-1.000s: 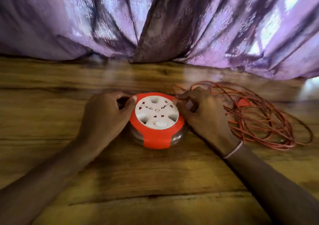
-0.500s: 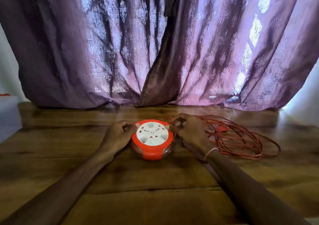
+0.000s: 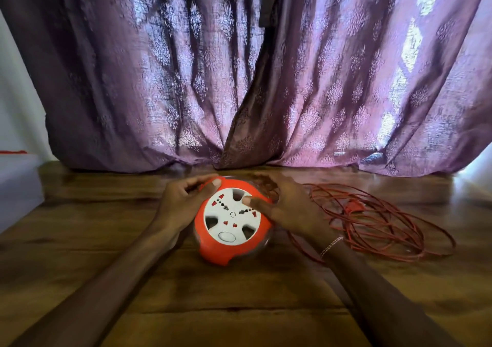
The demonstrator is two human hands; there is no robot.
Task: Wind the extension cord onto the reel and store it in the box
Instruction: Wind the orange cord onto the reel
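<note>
A round orange reel [image 3: 229,250] with a white socket face is tilted up toward me on the wooden surface. My left hand [image 3: 181,203] grips its upper left rim, thumb on the orange edge. My right hand [image 3: 287,208] holds its right side, thumb pressed on the white face, fingers curled over the far rim. A loose tangle of red extension cord [image 3: 378,224] lies to the right, with a red plug [image 3: 352,208] in its middle. The cord runs under my right hand toward the reel.
A purple patterned curtain [image 3: 239,80] hangs right behind the reel down to the wood. A pale box-like block [image 3: 18,187] sits at the far left edge. The wooden surface [image 3: 239,306] stretches toward me.
The reel has been tipped up from lying flat, so its white face points at me. My right thumb moved onto the face. The view drew back and rose.
</note>
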